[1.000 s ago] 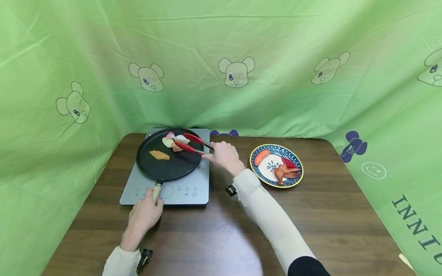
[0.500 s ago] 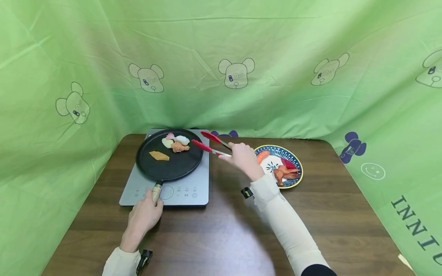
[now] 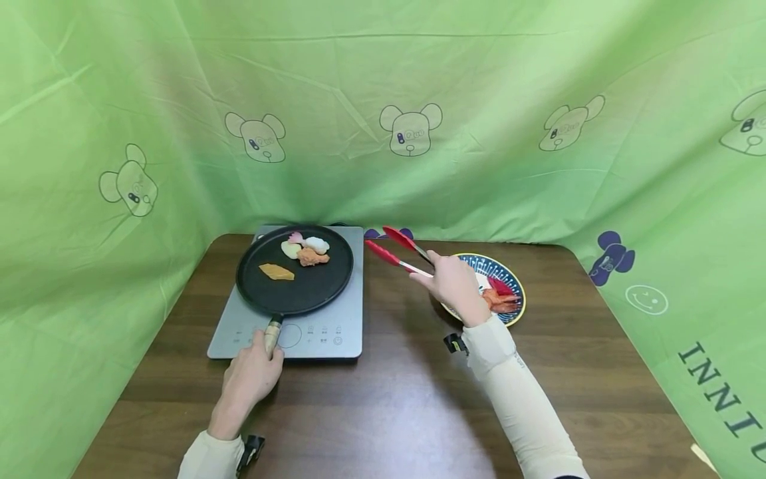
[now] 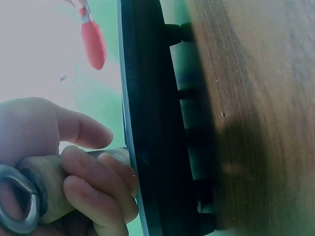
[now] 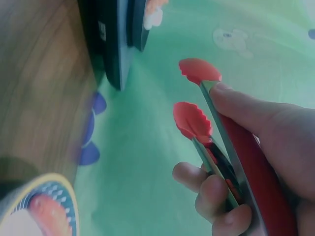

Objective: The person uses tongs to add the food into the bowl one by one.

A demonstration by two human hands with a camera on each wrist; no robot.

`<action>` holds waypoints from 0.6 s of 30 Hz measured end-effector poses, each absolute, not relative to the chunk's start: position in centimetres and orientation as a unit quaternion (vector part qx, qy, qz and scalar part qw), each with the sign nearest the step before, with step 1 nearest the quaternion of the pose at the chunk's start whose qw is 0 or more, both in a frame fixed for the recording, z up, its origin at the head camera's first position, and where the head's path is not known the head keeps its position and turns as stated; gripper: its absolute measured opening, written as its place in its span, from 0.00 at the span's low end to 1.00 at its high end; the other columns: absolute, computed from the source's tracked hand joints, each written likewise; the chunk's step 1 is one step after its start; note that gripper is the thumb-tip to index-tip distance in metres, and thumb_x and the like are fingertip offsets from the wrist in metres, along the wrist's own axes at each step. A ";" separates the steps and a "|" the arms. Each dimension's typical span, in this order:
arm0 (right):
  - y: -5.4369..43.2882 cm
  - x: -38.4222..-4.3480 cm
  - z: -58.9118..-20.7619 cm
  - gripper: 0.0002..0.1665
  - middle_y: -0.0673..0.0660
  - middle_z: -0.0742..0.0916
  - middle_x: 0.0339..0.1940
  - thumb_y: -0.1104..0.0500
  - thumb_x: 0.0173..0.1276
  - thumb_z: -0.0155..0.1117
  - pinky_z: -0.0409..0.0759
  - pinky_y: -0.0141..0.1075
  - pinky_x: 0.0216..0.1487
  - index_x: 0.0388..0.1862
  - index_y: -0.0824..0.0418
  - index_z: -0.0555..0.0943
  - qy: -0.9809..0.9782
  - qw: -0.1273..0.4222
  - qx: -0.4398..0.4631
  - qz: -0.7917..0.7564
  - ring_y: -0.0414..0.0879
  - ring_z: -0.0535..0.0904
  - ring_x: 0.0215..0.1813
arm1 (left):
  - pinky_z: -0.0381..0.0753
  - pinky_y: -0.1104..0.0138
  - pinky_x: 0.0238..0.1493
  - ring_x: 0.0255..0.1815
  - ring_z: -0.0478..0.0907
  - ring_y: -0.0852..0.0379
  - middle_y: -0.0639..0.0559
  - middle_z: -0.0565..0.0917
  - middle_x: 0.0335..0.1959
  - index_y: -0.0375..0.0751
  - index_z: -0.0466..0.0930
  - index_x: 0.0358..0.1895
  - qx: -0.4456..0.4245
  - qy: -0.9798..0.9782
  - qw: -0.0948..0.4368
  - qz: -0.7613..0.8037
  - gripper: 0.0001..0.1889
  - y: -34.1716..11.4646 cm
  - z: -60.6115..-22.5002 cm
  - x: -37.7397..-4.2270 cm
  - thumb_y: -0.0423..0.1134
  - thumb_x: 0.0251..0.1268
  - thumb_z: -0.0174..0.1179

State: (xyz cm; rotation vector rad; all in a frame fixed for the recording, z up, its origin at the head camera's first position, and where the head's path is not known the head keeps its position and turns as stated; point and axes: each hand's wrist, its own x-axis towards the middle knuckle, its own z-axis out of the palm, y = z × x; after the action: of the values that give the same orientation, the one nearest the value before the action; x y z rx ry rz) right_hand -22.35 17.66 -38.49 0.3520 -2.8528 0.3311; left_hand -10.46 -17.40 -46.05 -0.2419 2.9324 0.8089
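The left hand (image 3: 253,372) has its grip wrapped round the handle (image 3: 272,336) of the pan (image 3: 302,293), which lies on the cooker (image 3: 344,316) with food (image 3: 313,257) on it. The right hand (image 3: 453,283) has its grip closed about the tongs (image 3: 385,254), red tips (image 3: 399,237) apart, in the air between pan and plate (image 3: 501,269). On the cloth (image 3: 359,179) at right, letters (image 3: 723,394) read "INNI", a further one cut off; the cooker's panel marks (image 3: 324,335) are too small to read.
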 end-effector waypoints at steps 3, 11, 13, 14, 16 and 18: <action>18.8 -22.1 -38.7 0.30 0.54 0.75 0.17 0.36 0.58 0.65 0.68 0.45 0.18 0.42 0.60 0.77 -0.980 0.128 0.107 0.110 0.54 0.73 0.20 | 0.64 0.60 0.17 0.16 0.67 0.49 0.42 0.71 0.21 0.28 0.57 0.57 -0.080 0.960 0.045 0.263 0.24 -17.4 -46.1 -10.5 0.44 0.67 0.45; 21.6 -21.4 -39.1 0.28 0.52 0.76 0.17 0.35 0.58 0.64 0.66 0.44 0.17 0.43 0.57 0.79 -0.985 0.091 0.061 0.136 0.52 0.74 0.23 | 0.64 0.59 0.17 0.16 0.68 0.49 0.42 0.71 0.22 0.28 0.56 0.58 -0.080 0.960 0.048 0.265 0.25 -17.4 -46.0 -10.5 0.44 0.67 0.45; 22.4 -21.2 -39.4 0.31 0.51 0.75 0.16 0.35 0.57 0.64 0.66 0.43 0.17 0.48 0.56 0.79 -0.985 0.089 0.058 0.137 0.52 0.74 0.23 | 0.64 0.59 0.17 0.17 0.68 0.49 0.42 0.71 0.22 0.28 0.56 0.59 -0.081 0.959 0.049 0.266 0.25 -17.4 -46.0 -10.5 0.44 0.67 0.45; 22.7 -21.0 -39.5 0.34 0.51 0.75 0.16 0.34 0.57 0.64 0.65 0.42 0.17 0.52 0.56 0.79 -0.985 0.089 0.055 0.136 0.51 0.73 0.23 | 0.64 0.59 0.17 0.17 0.68 0.49 0.42 0.71 0.22 0.28 0.56 0.59 -0.081 0.959 0.049 0.265 0.25 -17.4 -46.0 -10.5 0.44 0.67 0.45; 23.4 -20.8 -39.8 0.38 0.51 0.74 0.14 0.32 0.55 0.64 0.66 0.43 0.17 0.55 0.57 0.78 -0.986 0.090 0.051 0.133 0.51 0.73 0.22 | 0.64 0.59 0.17 0.17 0.67 0.49 0.42 0.71 0.22 0.28 0.56 0.58 -0.081 0.959 0.051 0.266 0.25 -17.4 -46.0 -10.5 0.44 0.67 0.45; 24.0 -20.5 -40.1 0.42 0.54 0.76 0.16 0.31 0.55 0.64 0.68 0.45 0.18 0.59 0.58 0.76 -0.986 0.097 0.051 0.125 0.53 0.75 0.23 | 0.64 0.59 0.17 0.16 0.67 0.49 0.42 0.71 0.22 0.29 0.56 0.58 -0.081 0.959 0.051 0.266 0.25 -17.4 -46.0 -10.5 0.44 0.67 0.45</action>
State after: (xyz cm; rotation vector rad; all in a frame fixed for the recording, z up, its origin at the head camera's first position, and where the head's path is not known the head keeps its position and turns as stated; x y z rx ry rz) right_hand -20.53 24.02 -40.09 0.1523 -2.9197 0.3707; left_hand -10.54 -17.45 -46.00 -0.2479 2.9185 0.8098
